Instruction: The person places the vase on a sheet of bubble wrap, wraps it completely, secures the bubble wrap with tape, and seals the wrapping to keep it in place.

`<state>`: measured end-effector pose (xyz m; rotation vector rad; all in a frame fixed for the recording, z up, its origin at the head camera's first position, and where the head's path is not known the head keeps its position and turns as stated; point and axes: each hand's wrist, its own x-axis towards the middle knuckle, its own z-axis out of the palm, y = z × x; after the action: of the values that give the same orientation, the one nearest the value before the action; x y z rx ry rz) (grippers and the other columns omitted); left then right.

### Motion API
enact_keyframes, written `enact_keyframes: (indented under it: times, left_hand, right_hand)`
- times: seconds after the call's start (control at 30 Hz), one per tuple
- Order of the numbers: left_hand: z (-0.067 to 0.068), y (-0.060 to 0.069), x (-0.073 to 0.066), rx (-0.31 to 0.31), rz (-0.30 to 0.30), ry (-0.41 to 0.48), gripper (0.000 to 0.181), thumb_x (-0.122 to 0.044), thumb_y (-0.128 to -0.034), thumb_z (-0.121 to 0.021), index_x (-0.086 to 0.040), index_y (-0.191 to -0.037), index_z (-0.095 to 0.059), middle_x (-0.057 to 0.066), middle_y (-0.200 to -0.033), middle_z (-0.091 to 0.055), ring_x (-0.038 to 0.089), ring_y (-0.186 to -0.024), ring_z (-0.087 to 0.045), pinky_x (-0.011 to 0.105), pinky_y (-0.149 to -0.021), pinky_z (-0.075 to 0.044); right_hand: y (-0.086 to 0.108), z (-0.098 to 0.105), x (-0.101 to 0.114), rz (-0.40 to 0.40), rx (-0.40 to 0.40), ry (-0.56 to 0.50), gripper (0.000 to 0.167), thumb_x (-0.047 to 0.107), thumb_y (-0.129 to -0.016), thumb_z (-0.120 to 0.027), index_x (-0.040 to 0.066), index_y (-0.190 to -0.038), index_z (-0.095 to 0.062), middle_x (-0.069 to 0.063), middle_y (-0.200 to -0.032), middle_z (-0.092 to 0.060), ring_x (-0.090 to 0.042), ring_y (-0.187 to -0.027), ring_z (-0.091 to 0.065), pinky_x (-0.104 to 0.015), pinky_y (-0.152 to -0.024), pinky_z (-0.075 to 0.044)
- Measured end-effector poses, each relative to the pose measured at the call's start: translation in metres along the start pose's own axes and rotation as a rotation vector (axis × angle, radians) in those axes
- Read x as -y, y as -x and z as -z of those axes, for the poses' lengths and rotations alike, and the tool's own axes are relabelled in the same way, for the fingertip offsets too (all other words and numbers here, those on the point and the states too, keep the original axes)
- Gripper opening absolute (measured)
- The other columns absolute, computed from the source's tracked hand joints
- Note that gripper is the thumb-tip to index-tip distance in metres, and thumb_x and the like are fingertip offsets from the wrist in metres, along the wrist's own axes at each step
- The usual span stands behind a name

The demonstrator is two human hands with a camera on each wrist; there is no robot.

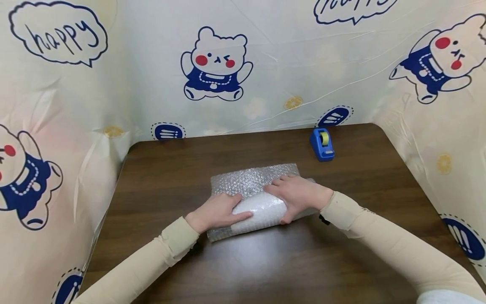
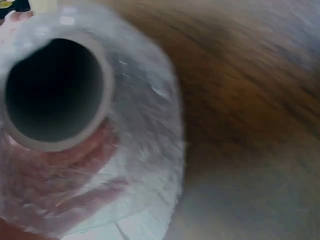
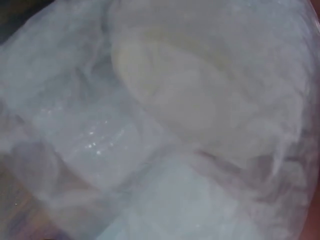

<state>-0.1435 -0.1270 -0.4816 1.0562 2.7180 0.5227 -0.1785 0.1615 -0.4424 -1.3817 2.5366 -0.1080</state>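
Note:
A white cylindrical cup (image 1: pixel 260 213) lies on its side, rolled in clear bubble wrap (image 1: pixel 247 179), near the middle of the table. My left hand (image 1: pixel 218 211) grips the left part of the roll, thumb across the front. On the right part, my right hand (image 1: pixel 298 196) holds the roll with thumb in front and fingers over the top. In the left wrist view the cup's round rim (image 2: pixel 107 85) faces the camera, its inside dark, with reddish fingers blurred behind the wrap. The right wrist view shows a pale round end (image 3: pixel 185 100) through the plastic.
A blue tape dispenser (image 1: pixel 322 145) with yellowish tape stands at the back right of the brown wooden table (image 1: pixel 171 169). Cloth (image 1: pixel 265 84) printed with cartoon bears hangs along the table's back and both sides.

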Motion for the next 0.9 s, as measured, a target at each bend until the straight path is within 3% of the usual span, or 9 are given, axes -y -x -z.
enact_keyframes:
  times: [0.17,0.4,0.53,0.7,0.8,0.9]
  left_hand:
    - [-0.007,0.002,0.005,-0.103,-0.044,-0.013,0.031,-0.033,-0.1079,-0.048,-0.016,-0.082,-0.055,-0.009,-0.059,-0.044,0.010,-0.052,-0.050,0.033,-0.054,-0.045]
    - [-0.011,0.006,0.005,-0.111,-0.025,0.046,0.031,-0.027,-0.1087,-0.045,-0.018,-0.079,-0.050,-0.010,-0.060,-0.039,0.008,-0.052,-0.042,0.030,-0.054,-0.040]
    - [-0.007,0.007,0.003,-0.125,-0.034,0.044,0.031,-0.029,-0.1096,-0.045,-0.020,-0.081,-0.053,-0.007,-0.071,-0.043,0.012,-0.068,-0.045,0.030,-0.064,-0.040]
    - [-0.002,0.005,-0.002,-0.156,-0.060,-0.067,0.036,-0.037,-0.1077,-0.051,-0.017,-0.079,-0.059,0.000,-0.082,-0.044,0.018,-0.078,-0.042,0.033,-0.071,-0.039]
    - [-0.002,0.005,-0.007,-0.161,-0.058,-0.137,0.039,-0.043,-0.1062,-0.054,-0.011,-0.086,-0.059,0.000,-0.077,-0.046,0.016,-0.069,-0.045,0.031,-0.062,-0.043]
    - [-0.003,0.007,-0.015,-0.215,-0.079,-0.233,0.039,-0.044,-0.1050,-0.058,-0.006,-0.096,-0.055,0.001,-0.074,-0.048,0.015,-0.059,-0.048,0.030,-0.049,-0.045]
  right_hand:
    - [-0.003,-0.001,-0.002,0.029,-0.003,-0.019,0.093,0.065,-0.071,-0.082,0.015,-0.145,-0.054,-0.006,-0.129,-0.065,-0.028,-0.114,-0.062,-0.054,-0.096,-0.051]
    - [-0.004,-0.002,-0.001,0.068,-0.021,-0.027,0.091,0.064,-0.070,-0.082,0.015,-0.143,-0.056,-0.005,-0.125,-0.066,-0.026,-0.111,-0.062,-0.052,-0.094,-0.053]
    - [-0.004,0.000,-0.001,0.067,-0.027,-0.028,0.091,0.064,-0.071,-0.082,0.015,-0.143,-0.056,-0.005,-0.126,-0.066,-0.026,-0.111,-0.062,-0.053,-0.094,-0.053]
    - [-0.004,0.000,-0.003,0.054,-0.022,-0.025,0.091,0.064,-0.072,-0.081,0.016,-0.143,-0.055,-0.005,-0.127,-0.065,-0.026,-0.112,-0.061,-0.053,-0.094,-0.052]
    - [-0.003,0.000,-0.004,0.050,-0.011,-0.028,0.092,0.065,-0.072,-0.081,0.015,-0.144,-0.055,-0.006,-0.129,-0.065,-0.027,-0.114,-0.062,-0.054,-0.095,-0.052]
    - [-0.001,0.000,-0.005,0.047,-0.008,-0.030,0.092,0.064,-0.071,-0.081,0.015,-0.145,-0.055,-0.007,-0.130,-0.065,-0.028,-0.115,-0.062,-0.055,-0.096,-0.052]
